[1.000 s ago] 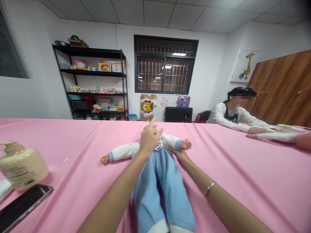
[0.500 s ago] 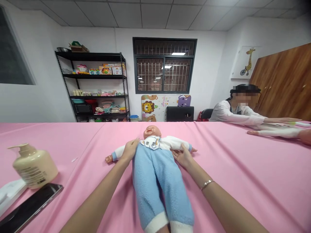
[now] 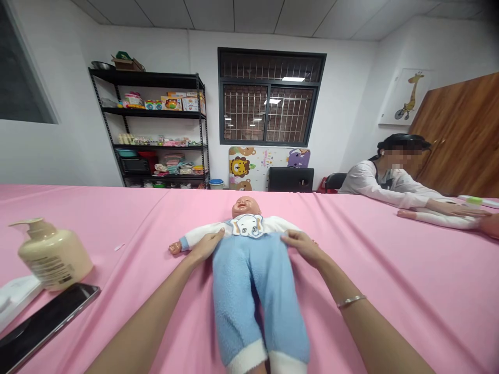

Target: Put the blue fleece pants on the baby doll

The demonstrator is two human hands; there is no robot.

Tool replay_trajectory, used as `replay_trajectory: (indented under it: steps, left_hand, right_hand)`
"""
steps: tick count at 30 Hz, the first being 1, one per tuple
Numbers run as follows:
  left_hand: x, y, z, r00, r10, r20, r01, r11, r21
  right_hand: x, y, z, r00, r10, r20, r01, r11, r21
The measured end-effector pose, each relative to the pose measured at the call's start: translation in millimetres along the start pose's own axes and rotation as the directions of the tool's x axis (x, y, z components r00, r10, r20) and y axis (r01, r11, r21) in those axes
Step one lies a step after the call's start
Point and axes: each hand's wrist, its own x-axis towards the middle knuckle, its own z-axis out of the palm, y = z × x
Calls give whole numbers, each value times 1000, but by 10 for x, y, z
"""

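Observation:
A baby doll (image 3: 246, 206) lies on its back on the pink cloth, head away from me and arms spread. It wears a white top and fluffy blue overalls (image 3: 249, 280) with a white elephant-face patch (image 3: 247, 226) on the chest. My left hand (image 3: 207, 245) pinches the overalls' edge at the doll's side, on the left of the picture. At the opposite side my right hand (image 3: 304, 246) pinches the overalls' upper edge, its wrist wearing a silver bracelet (image 3: 351, 301). The doll's forearm on that side is mostly hidden behind my right hand.
On the left stand a beige pump bottle (image 3: 56, 254), a dark phone (image 3: 49, 322) and a white object (image 3: 19, 296). At the right, a person (image 3: 374, 174) sits with hands on another doll's limb (image 3: 440, 218). Behind the table is a black shelf rack (image 3: 156, 111).
My right hand has gone from lying open under the doll's arm to pinching the overalls' upper edge. My left hand stays at the other side. The view has tilted slightly down.

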Motion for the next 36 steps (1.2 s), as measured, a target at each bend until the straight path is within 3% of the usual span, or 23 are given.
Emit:
replay_trajectory:
  steps: [2,4,5,7,8,9,10,11,12,13,15,19,21,23,25,28,31,33,36]
  left_hand:
    - [-27,6,-10,995,32,98,-29,999,-34]
    - [-48,15,-1,984,54,169,-41,996,-79]
    - [-51,17,13,984,59,168,-43,994,-100]
    - [-40,8,58,993,70,92,-56,987,-147]
    - [-27,-5,88,997,75,32,-68,984,-168]
    - [-11,-22,121,996,80,-28,-84,980,-183]
    - [6,-41,155,993,89,-83,-104,976,-192]
    - [22,-60,186,986,100,-132,-125,973,-195]
    - [35,-77,213,979,111,-172,-143,972,-188]
    - [46,-89,234,973,121,-198,-156,972,-177]
    - [54,-95,254,967,125,-221,-160,975,-151]
    - [34,-58,247,967,123,-225,-155,980,-128]
    - [18,-47,252,966,132,-221,-162,979,-127]
    - [5,-50,270,963,140,-232,-169,980,-108]
    - [-2,-57,288,957,153,-245,-177,981,-80]
    - [1,-27,256,965,165,-204,-183,980,-75]
    - [9,62,118,963,142,-229,-181,970,-160]
    - [8,115,12,946,105,-305,-178,958,-223]
    - [-12,124,-55,954,104,-280,-144,982,-124]
  right_hand:
    - [51,81,-16,982,-14,-186,3,998,-59]
    - [86,75,61,935,-85,-343,30,986,-162]
    - [81,15,130,894,-156,-420,66,973,-221]
    - [-3,-218,313,768,-338,-544,154,922,-356]
    - [-89,-372,417,728,-413,-547,192,889,-416]
    - [-202,-529,525,743,-463,-482,236,857,-459]
    - [-339,-676,633,791,-500,-353,302,820,-487]
    - [-490,-798,737,845,-517,-139,388,771,-505]
    - [-647,-886,835,859,-501,104,476,707,-523]
    - [-797,-939,925,825,-477,303,561,621,-547]
    - [-1045,-947,1075,757,-400,517,654,464,-598]
    - [-1225,-763,1300,732,-370,572,670,235,-705]
    - [-1195,-654,1430,678,-407,612,709,143,-690]
    - [-1141,-550,1586,614,-417,670,762,90,-642]
    - [-1094,-470,1741,584,-397,708,791,86,-605]
    - [-1063,-463,1882,577,-372,728,805,108,-583]
    - [-1045,-630,1840,578,-408,707,804,136,-578]
    - [-984,-779,1714,640,-436,632,754,200,-625]
    - [-749,-891,1427,806,-460,372,563,405,-720]
